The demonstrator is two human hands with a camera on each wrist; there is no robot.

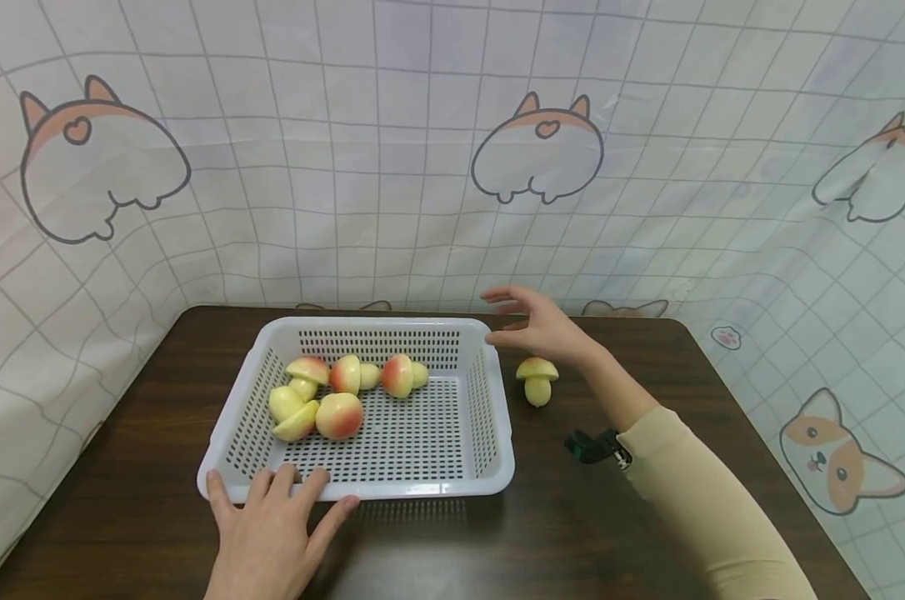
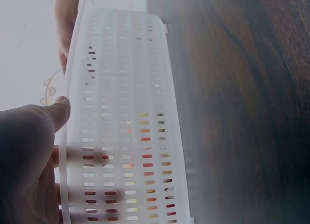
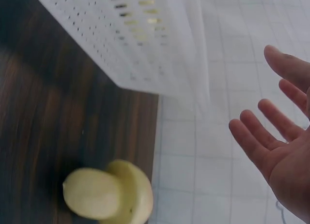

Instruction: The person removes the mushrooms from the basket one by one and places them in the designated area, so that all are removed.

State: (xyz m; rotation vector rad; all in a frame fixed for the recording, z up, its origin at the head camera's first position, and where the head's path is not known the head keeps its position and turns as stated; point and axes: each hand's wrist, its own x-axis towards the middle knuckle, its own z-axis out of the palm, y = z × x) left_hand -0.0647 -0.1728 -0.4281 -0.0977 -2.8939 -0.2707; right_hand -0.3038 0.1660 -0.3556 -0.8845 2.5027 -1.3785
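A white plastic basket with slotted walls stands on the table, several toy mushrooms with yellow stems and red-yellow caps lying in its left and middle part. My left hand grips its front rim at the left corner; in the left wrist view the fingers hook over the rim and show darkly through the slots. My right hand hovers by the basket's back right corner, fingers spread and holding nothing. Another toy mushroom lies on the table right of the basket, just below that hand; the right wrist view shows its pale stem.
The dark wood table ends at a white gridded cloth with cartoon dogs, hanging behind and at both sides. A black strap-like device sits at the right sleeve's cuff.
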